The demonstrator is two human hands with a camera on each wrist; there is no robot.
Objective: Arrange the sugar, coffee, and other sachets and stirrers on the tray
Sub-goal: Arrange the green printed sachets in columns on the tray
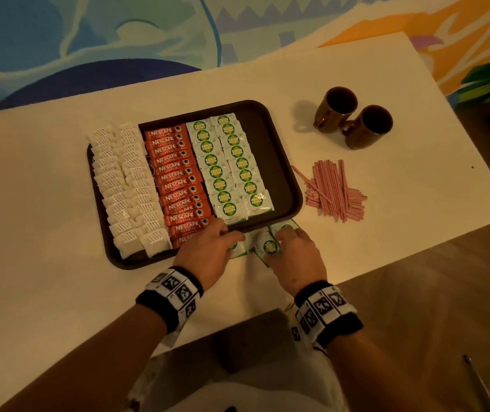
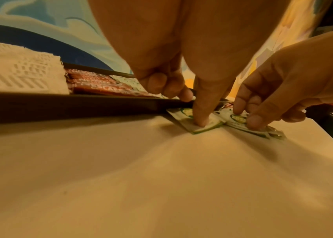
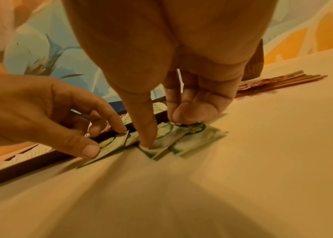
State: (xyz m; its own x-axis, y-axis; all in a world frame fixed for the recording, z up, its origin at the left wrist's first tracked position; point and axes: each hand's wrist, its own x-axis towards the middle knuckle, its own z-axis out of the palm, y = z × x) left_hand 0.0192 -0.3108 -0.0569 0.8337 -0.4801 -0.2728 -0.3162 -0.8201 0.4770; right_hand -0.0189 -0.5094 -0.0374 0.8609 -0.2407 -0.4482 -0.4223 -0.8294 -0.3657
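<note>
On the dark brown tray (image 1: 267, 138) lie rows of white tea bags (image 1: 124, 179), red coffee sachets (image 1: 178, 179) and green-and-white sachets (image 1: 231, 165). A few loose green sachets (image 1: 267, 248) lie on the table just outside the tray's near rim. My left hand (image 1: 231, 239) pinches one green sachet (image 2: 183, 116) against the table, thumb on its near edge and index fingertip on its far edge. My right hand (image 1: 279, 242) holds the neighbouring overlapping green sachets (image 3: 194, 136), thumb pressed down in front and fingers curled behind. Red-and-white stirrers (image 1: 336, 191) lie piled to the right of the tray.
Two brown mugs (image 1: 336, 110) (image 1: 368, 126) stand at the back right, beyond the stirrers. A bare strip runs along the tray's right side (image 1: 279, 162). The table's near edge is close below my right wrist, with floor to the right.
</note>
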